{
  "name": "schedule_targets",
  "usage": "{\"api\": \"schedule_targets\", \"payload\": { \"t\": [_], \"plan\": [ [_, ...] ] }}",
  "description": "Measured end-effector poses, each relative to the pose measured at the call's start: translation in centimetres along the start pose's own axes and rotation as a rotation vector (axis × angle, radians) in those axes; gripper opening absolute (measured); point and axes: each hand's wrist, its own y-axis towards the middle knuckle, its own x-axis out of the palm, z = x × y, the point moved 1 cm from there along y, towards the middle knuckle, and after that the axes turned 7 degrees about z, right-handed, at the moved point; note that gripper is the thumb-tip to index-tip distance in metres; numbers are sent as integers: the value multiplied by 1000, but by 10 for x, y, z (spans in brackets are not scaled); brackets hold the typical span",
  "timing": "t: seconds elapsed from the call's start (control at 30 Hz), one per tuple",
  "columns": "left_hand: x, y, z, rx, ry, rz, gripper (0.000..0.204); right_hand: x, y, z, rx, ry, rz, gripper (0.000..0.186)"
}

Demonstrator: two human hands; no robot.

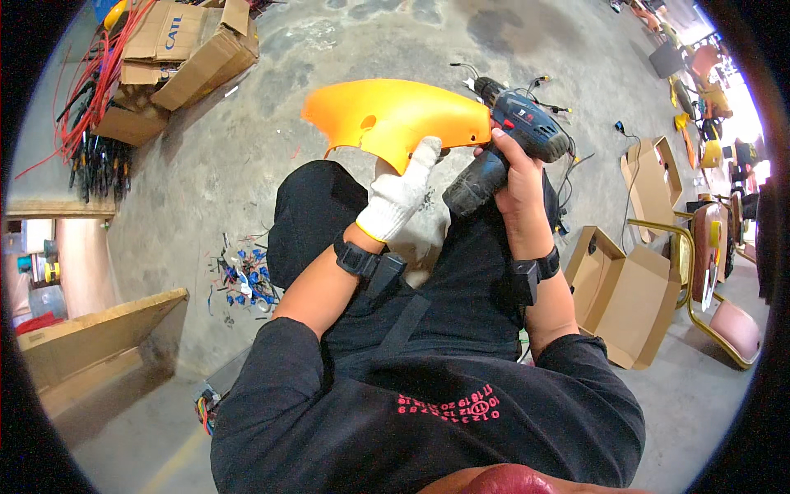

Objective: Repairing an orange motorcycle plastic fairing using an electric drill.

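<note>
My left hand (397,191), in a white knitted glove, grips an orange curved plastic cover (395,115) from below, thumb against its near edge. The cover has a round hole and a cutout along that edge, and its narrow end points right. My bare right hand (520,177) is wrapped round the handle of a dark blue and black cordless drill (522,123). The drill lies against the cover's narrow end, with its chuck pointing away to the upper left. Its battery end hangs above my lap. The fingers behind the cover are hidden.
Blue connectors and wire bits (245,276) lie on the concrete floor at left. Cardboard boxes (185,58) with red cables stand upper left, above a wooden board (107,329). Open cartons (625,296) and a chair (728,329) are on the right. Black cables lie behind the drill.
</note>
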Motion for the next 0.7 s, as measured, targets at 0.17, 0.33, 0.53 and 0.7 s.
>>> {"api": "schedule_targets", "payload": {
  "t": [0.17, 0.33, 0.53, 0.7],
  "plan": [
    [-4, 3, 2, -35, -104, -19, 27, -2, 4, 2, 153, 98, 4, 35],
    [-11, 9, -6, 96, 47, -71, 31, -6, 10, 9, 178, 37, 16, 31],
    [-19, 5, 13, 60, 116, -189, 41, -7, 11, 14, 122, -7, 97, 28],
    [-34, 14, 21, -156, -239, -473, 66, -5, 9, 12, 108, -27, 102, 25]
  ]
}}
